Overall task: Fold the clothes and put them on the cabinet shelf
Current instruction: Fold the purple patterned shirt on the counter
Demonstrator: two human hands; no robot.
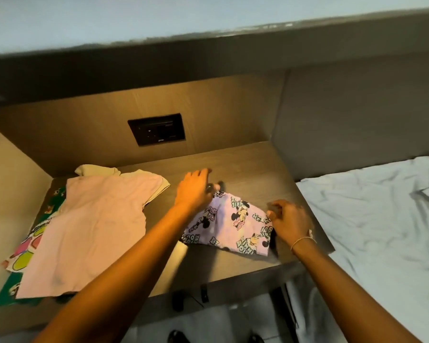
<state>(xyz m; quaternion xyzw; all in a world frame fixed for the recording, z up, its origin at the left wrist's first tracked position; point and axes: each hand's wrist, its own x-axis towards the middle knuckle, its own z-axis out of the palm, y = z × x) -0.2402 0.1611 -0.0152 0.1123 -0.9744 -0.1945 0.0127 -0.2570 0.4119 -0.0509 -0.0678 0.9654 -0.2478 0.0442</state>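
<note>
A small purple garment [235, 224] printed with cartoon mice lies on the brown shelf [253, 167], right of centre. My left hand [196, 191] pinches its far left corner. At the garment's right edge, my right hand [290, 222] grips the cloth, fingers curled. A pink shirt [92, 231] with a beige collar lies flat on the left of the shelf. It covers a green garment [57, 196] and a white one with bright coloured shapes [25, 253], both only partly visible.
A black socket panel [156, 129] is set in the back wall of the niche. A side panel [8, 184] closes the left. A bed with a pale sheet [377, 219] adjoins the right. Dark footwear [176, 336] shows on the floor below.
</note>
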